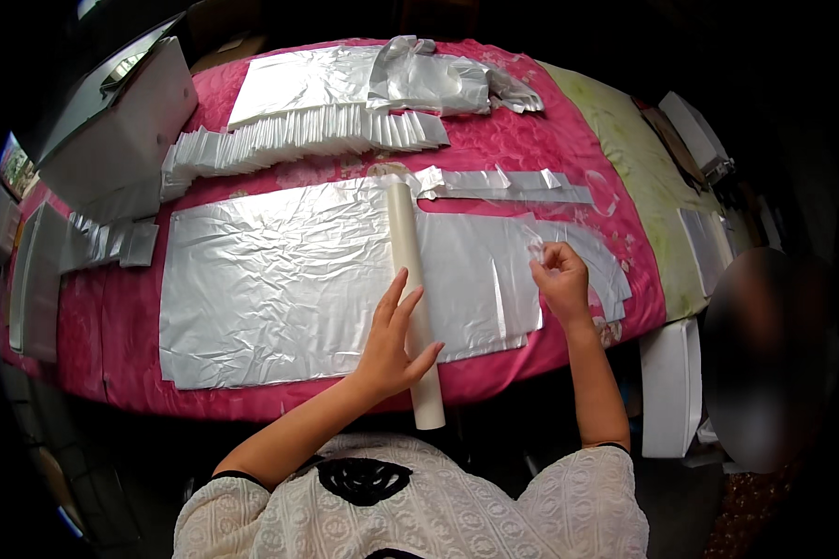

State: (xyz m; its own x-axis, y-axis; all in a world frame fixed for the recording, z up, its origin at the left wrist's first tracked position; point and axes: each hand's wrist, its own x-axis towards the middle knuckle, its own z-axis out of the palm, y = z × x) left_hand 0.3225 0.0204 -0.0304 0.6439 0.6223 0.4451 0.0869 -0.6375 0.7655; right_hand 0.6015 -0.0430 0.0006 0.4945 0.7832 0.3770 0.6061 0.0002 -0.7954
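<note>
I list at frame centre: one pale tube [406, 233] across silvery plastic sheets [275, 284], left hand [387, 352] on it, fingers spread; right of centre: right hand [565, 281], pinching clear film [534, 248].

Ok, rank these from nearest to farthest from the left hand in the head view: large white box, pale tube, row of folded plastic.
1. Pale tube: right at the left hand.
2. Row of folded plastic: ahead, toward the left.
3. Large white box: far left, beyond the row's end.

No legible lettering, numbers or signs anywhere.
</note>
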